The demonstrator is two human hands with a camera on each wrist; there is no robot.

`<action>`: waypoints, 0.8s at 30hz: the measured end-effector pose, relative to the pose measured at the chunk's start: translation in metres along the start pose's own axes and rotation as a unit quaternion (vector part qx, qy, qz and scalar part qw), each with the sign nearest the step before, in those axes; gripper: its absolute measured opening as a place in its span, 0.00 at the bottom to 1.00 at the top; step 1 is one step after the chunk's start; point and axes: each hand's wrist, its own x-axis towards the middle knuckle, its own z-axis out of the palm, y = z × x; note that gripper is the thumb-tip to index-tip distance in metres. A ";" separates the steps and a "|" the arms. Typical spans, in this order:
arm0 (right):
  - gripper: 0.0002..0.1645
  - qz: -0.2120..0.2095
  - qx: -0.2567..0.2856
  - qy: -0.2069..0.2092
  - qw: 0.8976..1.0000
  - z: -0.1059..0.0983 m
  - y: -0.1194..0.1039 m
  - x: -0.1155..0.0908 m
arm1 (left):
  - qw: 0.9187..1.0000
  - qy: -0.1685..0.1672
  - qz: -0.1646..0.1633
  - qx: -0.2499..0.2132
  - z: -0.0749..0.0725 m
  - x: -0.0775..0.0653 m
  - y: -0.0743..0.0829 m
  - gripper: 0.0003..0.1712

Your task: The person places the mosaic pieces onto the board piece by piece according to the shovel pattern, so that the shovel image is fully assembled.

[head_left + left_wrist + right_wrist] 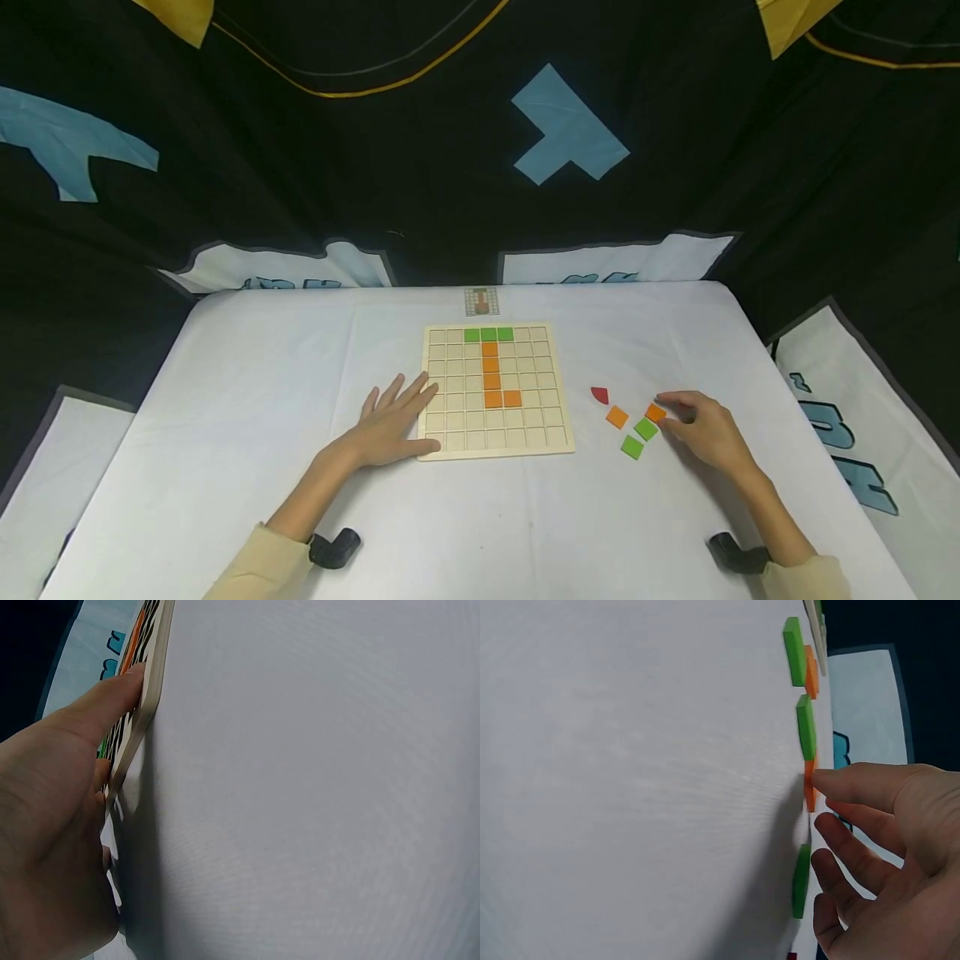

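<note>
A pale wooden grid board [457, 421] lies on the table. A column of orange square tiles [491, 365] sits in it under a row of green square tiles [489, 334]. My left hand [390, 429] is spread beside the board, thumb and fingertips resting on its left edge. My right hand [705, 429] has thumb and index finger around an orange square tile [656, 413]; the thumb [840, 784] touches it in the right wrist view. Loose by that hand are green tiles [646, 429], another orange tile [617, 417] and a red quarter-round piece [600, 395].
A small pattern card [482, 302] lies behind the board. In the right wrist view, another green tile [801, 881] and a red bit [791, 956] lie under the hand, hidden from the head view. A black curtain [420, 183] hangs behind the white table [262, 358].
</note>
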 end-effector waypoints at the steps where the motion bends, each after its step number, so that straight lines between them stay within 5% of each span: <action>1: 0.22 0.001 -0.002 0.000 1.000 0.001 0.001 -0.001 | 1.000 0.001 0.000 0.000 0.000 0.000 0.000 0.53; 24: 0.20 -0.012 -0.016 0.005 1.000 0.005 0.000 -0.001 | 1.000 -0.002 -0.002 0.004 -0.001 0.000 0.001 0.53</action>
